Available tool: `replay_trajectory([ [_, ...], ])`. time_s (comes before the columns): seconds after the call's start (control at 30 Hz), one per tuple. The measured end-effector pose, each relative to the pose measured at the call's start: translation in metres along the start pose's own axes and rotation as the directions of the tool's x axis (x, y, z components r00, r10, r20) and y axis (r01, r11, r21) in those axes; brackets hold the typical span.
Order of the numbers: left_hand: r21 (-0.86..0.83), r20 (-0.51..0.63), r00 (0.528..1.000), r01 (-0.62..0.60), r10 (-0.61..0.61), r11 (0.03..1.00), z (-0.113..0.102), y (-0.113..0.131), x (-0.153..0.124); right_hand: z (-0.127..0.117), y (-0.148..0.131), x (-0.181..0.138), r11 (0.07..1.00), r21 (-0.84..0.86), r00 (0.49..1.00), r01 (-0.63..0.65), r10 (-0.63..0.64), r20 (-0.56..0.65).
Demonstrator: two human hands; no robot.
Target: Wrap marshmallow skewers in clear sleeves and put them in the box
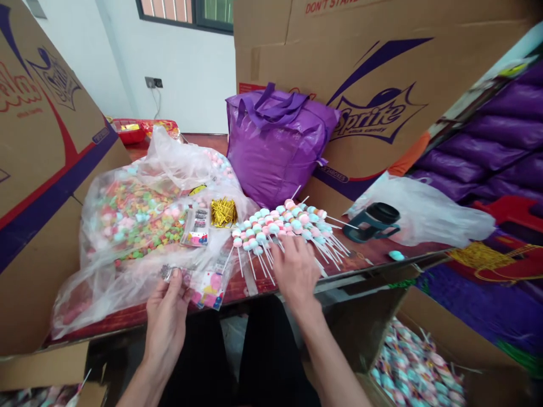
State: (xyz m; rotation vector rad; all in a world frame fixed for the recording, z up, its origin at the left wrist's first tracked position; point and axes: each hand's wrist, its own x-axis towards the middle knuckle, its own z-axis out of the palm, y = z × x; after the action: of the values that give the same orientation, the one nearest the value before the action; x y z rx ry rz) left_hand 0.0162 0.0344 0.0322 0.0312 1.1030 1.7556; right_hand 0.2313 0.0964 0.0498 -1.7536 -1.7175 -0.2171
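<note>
My left hand [167,308] pinches a small clear printed wrapper [207,285] at the near edge of the red table [373,254]. My right hand [294,268] rests fingers-down on the white sticks of a fanned row of pastel marshmallow skewers [282,223]. Between the hands lie more printed clear wrappers [195,227] and a bundle of gold twist ties [223,212].
A large clear bag of coloured candy [136,217] lies at the left, a purple tote bag [275,141] behind. A dark tape dispenser [375,221] and clear plastic bag [428,212] sit right. Cardboard boxes [38,158] flank the table; a box of wrapped skewers [413,370] stands lower right.
</note>
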Motion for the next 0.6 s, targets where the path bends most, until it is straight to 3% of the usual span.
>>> replay_trajectory([
  [0.07,-0.033,0.008,1.0,0.012,-0.012,0.999,0.004,0.002,0.003,0.007,0.012,0.018,0.983,-0.18,0.994,-0.044,0.061,0.087],
  [0.13,-0.059,0.006,0.999,0.037,-0.037,0.998,0.007,0.004,0.004,0.014,0.021,0.026,0.979,-0.175,0.981,-0.101,0.127,0.143],
  [0.2,-0.072,-0.01,0.998,0.056,-0.057,0.996,0.009,0.006,0.007,0.019,0.024,0.022,0.984,-0.009,0.981,-0.177,0.177,0.075],
  [0.27,-0.081,-0.036,0.997,0.066,-0.069,0.994,0.009,0.009,0.01,0.018,0.022,0.008,0.94,0.26,0.973,-0.221,0.23,-0.003],
  [0.37,-0.104,-0.085,0.992,0.08,-0.088,0.991,0.008,0.013,0.017,0.009,0.012,-0.028,0.772,0.582,0.962,-0.254,0.263,0.071],
  [0.47,-0.115,-0.111,0.987,0.105,-0.118,0.988,0.007,0.014,0.025,-0.002,-0.001,-0.065,0.665,0.699,0.965,-0.263,0.197,0.175],
  [0.6,-0.101,-0.098,0.988,0.109,-0.119,0.989,0.007,0.012,0.027,-0.007,-0.006,-0.089,0.657,0.738,0.987,-0.154,0.068,0.146],
])
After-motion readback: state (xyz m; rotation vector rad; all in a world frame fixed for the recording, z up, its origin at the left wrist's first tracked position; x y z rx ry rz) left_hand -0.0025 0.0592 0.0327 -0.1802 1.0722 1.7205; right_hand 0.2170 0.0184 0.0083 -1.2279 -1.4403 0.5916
